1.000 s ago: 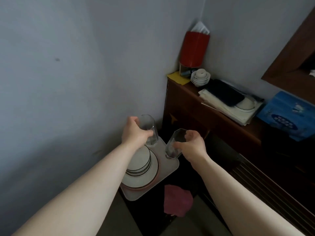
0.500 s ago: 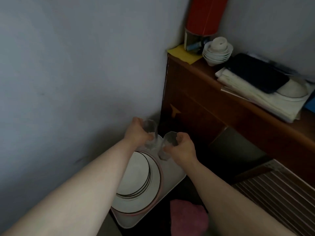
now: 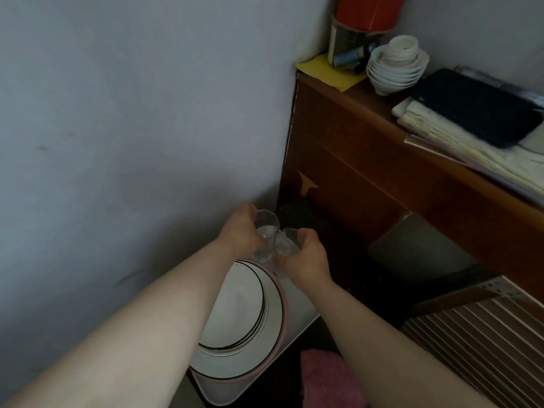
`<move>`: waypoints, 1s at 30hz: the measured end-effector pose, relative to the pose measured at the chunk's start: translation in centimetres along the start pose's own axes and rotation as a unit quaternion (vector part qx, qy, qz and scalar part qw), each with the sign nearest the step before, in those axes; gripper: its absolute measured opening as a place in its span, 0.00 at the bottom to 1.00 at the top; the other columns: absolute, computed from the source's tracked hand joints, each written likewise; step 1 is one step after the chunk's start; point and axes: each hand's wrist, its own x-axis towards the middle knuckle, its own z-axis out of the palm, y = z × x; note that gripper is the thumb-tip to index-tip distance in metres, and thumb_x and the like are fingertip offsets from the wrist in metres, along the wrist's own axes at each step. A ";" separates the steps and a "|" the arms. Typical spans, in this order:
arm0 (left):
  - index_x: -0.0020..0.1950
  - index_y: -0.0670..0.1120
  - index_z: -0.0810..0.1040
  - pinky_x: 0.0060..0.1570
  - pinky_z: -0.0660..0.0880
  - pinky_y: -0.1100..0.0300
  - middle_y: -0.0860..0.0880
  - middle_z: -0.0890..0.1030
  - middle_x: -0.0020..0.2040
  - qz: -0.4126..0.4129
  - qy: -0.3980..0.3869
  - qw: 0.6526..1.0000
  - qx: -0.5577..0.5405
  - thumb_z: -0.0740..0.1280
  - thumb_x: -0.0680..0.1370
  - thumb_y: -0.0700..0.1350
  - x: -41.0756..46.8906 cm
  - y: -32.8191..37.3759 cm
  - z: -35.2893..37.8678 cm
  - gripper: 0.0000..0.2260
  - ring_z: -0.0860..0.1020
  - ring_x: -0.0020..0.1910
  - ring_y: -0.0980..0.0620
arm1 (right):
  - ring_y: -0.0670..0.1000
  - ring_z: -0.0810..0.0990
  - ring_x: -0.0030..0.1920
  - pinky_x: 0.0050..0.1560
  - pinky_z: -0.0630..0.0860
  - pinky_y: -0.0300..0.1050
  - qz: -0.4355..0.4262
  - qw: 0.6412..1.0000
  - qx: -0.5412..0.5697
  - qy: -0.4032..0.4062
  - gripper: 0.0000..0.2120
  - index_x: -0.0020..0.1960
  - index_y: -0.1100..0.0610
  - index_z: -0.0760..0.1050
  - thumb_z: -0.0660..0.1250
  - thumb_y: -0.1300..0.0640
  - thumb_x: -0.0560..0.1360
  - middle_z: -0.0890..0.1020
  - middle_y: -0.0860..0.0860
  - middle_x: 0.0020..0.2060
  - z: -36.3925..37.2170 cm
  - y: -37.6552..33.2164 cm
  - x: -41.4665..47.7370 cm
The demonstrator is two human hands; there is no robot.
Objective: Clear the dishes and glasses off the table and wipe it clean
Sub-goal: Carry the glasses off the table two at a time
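A dim corner: grey wall on the left, a dark wooden cabinet to the right, and a pale tray low down beneath the arms. Each hand grips one glass: the left hand around the left glass, the right hand around the right glass, the two glasses touching between them. They are held low over the tray's far end, likely so both can be stood down together beyond the plates, which fill the space just nearer than the hands. Little free tray remains there, so glass could knock glass or plate rim. A pink cloth lies under the right forearm, probably for wiping. Stacked bowls sit up on the cabinet, well beyond the right hand.
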 end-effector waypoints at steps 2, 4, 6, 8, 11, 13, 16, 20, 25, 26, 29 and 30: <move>0.62 0.41 0.68 0.47 0.71 0.60 0.42 0.75 0.58 0.002 -0.006 1.000 0.005 0.77 0.63 0.36 -0.1 0.1 -0.2 0.30 0.76 0.55 0.44 | 0.46 0.75 0.51 0.46 0.73 0.40 0.001 1.000 -0.012 -0.001 0.34 0.66 0.53 0.65 0.78 0.55 0.66 0.75 0.48 0.57 0.2 0.0 0.1; 0.61 0.42 0.68 0.45 0.71 0.60 0.41 0.76 0.58 -0.001 -0.013 1.000 0.010 0.77 0.62 0.35 -0.2 0.1 -0.4 0.31 0.77 0.55 0.44 | 0.47 0.76 0.52 0.50 0.76 0.43 0.004 0.999 -0.035 -0.004 0.35 0.66 0.52 0.65 0.79 0.54 0.65 0.75 0.48 0.57 0.4 -0.1 0.1; 0.61 0.42 0.68 0.44 0.70 0.59 0.42 0.76 0.57 0.003 -0.021 1.000 0.019 0.77 0.62 0.35 -0.4 0.2 -0.6 0.31 0.76 0.53 0.45 | 0.50 0.77 0.55 0.54 0.79 0.49 0.009 0.998 -0.069 -0.004 0.35 0.65 0.52 0.65 0.79 0.52 0.63 0.75 0.50 0.58 0.5 -0.3 0.1; 0.62 0.42 0.67 0.43 0.70 0.59 0.42 0.76 0.56 0.003 -0.029 0.999 0.033 0.77 0.62 0.35 -0.6 0.3 -0.6 0.32 0.75 0.51 0.47 | 0.52 0.76 0.58 0.57 0.78 0.51 0.018 0.996 -0.087 -0.013 0.38 0.66 0.53 0.64 0.79 0.51 0.63 0.73 0.52 0.61 0.3 -0.6 -0.1; 0.67 0.42 0.65 0.51 0.74 0.56 0.42 0.75 0.59 -0.003 -0.047 0.998 0.042 0.77 0.63 0.37 -1.0 0.7 -0.6 0.36 0.75 0.57 0.46 | 0.56 0.67 0.70 0.66 0.71 0.51 0.031 0.993 -0.108 -0.042 0.51 0.75 0.55 0.55 0.81 0.52 0.62 0.63 0.54 0.71 -0.1 -1.1 -0.3; 0.73 0.41 0.61 0.61 0.73 0.56 0.43 0.73 0.66 -0.009 -0.061 0.997 0.043 0.76 0.64 0.38 -1.5 1.4 -1.0 0.41 0.74 0.63 0.46 | 0.56 0.60 0.74 0.71 0.65 0.54 0.039 0.992 -0.108 -0.049 0.56 0.78 0.55 0.48 0.81 0.53 0.62 0.57 0.54 0.75 -0.4 -1.4 -0.8; 0.75 0.39 0.59 0.56 0.68 0.65 0.44 0.70 0.69 -0.034 -0.047 0.998 0.011 0.74 0.69 0.36 -2.4 2.6 -1.5 0.37 0.70 0.68 0.46 | 0.56 0.57 0.76 0.72 0.64 0.53 0.037 0.995 -0.080 -0.047 0.55 0.79 0.56 0.46 0.79 0.54 0.65 0.55 0.54 0.77 -1.1 -1.8 -1.6; 0.75 0.39 0.61 0.62 0.69 0.57 0.41 0.72 0.68 -0.078 0.059 0.992 -0.075 0.71 0.73 0.41 -4.4 3.8 -2.5 0.32 0.72 0.66 0.44 | 0.56 0.59 0.75 0.71 0.65 0.53 0.015 0.998 -0.051 -0.031 0.46 0.79 0.56 0.48 0.74 0.55 0.71 0.56 0.54 0.77 -2.6 -2.8 -3.5; 0.70 0.41 0.69 0.56 0.68 0.62 0.44 0.76 0.64 -0.103 0.148 0.957 -0.229 0.69 0.76 0.41 -8.8 5.8 -3.7 0.23 0.75 0.62 0.46 | 0.55 0.61 0.74 0.69 0.64 0.48 -0.024 0.999 -0.027 -0.027 0.42 0.78 0.57 0.50 0.72 0.56 0.73 0.58 0.54 0.76 -4.8 -4.7 -7.0; 0.69 0.41 0.70 0.54 0.67 0.63 0.45 0.77 0.62 -0.099 0.162 0.950 -0.250 0.68 0.76 0.41 -10.0 6.4 -4.0 0.22 0.75 0.60 0.47 | 0.55 0.62 0.74 0.69 0.65 0.47 -0.028 0.999 -0.023 -0.029 0.41 0.78 0.57 0.50 0.71 0.57 0.74 0.58 0.54 0.76 -5.4 -5.1 -7.9; 0.66 0.43 0.74 0.52 0.67 0.63 0.49 0.78 0.56 -0.083 0.199 0.931 -0.295 0.66 0.76 0.41 -14.2 7.5 -5.2 0.17 0.75 0.54 0.52 | 0.54 0.62 0.74 0.68 0.65 0.46 -0.049 0.998 -0.006 -0.039 0.39 0.79 0.57 0.50 0.69 0.57 0.76 0.59 0.54 0.76 -7.7 -6.4 -11.3; 0.64 0.44 0.76 0.53 0.69 0.61 0.49 0.78 0.56 -0.079 0.205 0.925 -0.311 0.66 0.76 0.41 -15.7 7.8 -5.5 0.16 0.76 0.53 0.52 | 0.54 0.62 0.74 0.68 0.65 0.46 -0.058 0.997 -0.006 -0.041 0.38 0.79 0.56 0.50 0.68 0.57 0.76 0.59 0.54 0.76 -8.5 -6.7 -12.4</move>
